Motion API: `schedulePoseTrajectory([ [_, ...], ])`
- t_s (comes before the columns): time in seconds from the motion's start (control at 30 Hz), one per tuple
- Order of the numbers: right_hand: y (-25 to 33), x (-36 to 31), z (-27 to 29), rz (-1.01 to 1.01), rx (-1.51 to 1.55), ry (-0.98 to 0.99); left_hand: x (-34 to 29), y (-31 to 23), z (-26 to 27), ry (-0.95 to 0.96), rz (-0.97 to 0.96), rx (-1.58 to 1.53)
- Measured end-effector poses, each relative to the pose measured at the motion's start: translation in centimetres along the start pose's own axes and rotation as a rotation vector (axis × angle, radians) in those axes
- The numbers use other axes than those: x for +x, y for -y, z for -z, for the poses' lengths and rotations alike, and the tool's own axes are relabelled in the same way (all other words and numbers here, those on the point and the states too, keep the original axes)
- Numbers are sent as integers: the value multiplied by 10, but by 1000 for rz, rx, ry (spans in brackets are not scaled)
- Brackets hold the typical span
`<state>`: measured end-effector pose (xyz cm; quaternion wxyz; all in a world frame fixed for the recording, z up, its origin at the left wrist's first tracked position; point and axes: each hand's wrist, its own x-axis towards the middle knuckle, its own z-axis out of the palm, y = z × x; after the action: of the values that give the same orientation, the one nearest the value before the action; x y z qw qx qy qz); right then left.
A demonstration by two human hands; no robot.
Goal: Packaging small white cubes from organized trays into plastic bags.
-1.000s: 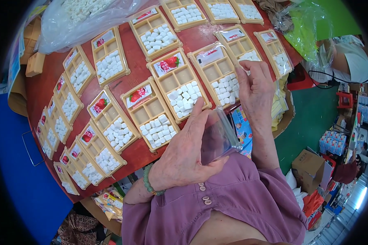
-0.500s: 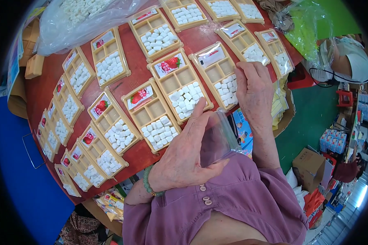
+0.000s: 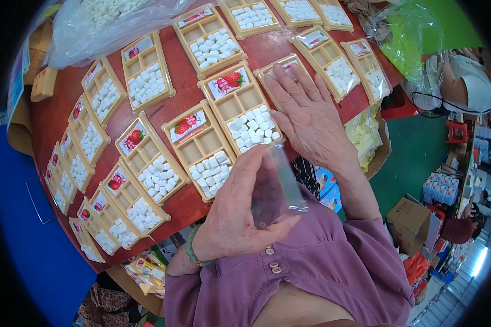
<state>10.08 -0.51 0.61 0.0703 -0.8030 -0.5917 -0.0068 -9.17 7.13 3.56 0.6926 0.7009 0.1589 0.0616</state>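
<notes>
My left hand (image 3: 232, 212), a green bead bracelet at its wrist, holds clear plastic lids (image 3: 285, 182) between thumb and fingers in front of my body. They look stacked; I cannot tell how many. My right hand (image 3: 309, 120) lies flat with fingers apart on a beige tray (image 3: 262, 73) at the table's near edge, covering most of it. Just left of that hand sits a beige compartment tray (image 3: 219, 111) with a strawberry picture card (image 3: 227, 83) and white marshmallow-like pieces (image 3: 252, 129). A similar tray (image 3: 190, 146) stands beside it, nearer my left hand.
Several more filled trays (image 3: 147, 82) stand in rows on the red table (image 3: 174, 60). At the far left a clear bag (image 3: 76, 46) holds more white pieces. Two trays at the right, one of them a tray (image 3: 341, 76), have shiny clear covers. A cardboard box (image 3: 384, 147) stands below the right edge.
My right hand has moved from the tray's near right corner to lie flat across it, fingers spread. My left hand has drawn slightly left with the lids, tilting them more upright.
</notes>
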Motion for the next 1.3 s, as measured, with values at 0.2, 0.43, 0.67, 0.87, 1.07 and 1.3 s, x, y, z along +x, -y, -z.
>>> schedulePoseTrajectory([
  [0.2, -2, 2, -6, 11, -42, -5, -7, 12, 8, 3, -21, -339],
  [0.43, -7, 10, -9, 38, -111, -61, -11, 5, 6, -30, 52, -606],
  [0.67, -12, 11, -18, 0, -87, -169, -15, 22, 2, -21, 61, -956],
  [0.87, -13, 5, -7, 39, 64, -181, -19, 31, 3, -18, 38, -1126],
  [1.07, 35, -25, 60, 24, 525, -220, -15, 31, 4, -27, -29, -1276],
  [1.3, 58, -42, 52, 54, 1396, 323, -7, 19, -1, -186, -91, -1044],
])
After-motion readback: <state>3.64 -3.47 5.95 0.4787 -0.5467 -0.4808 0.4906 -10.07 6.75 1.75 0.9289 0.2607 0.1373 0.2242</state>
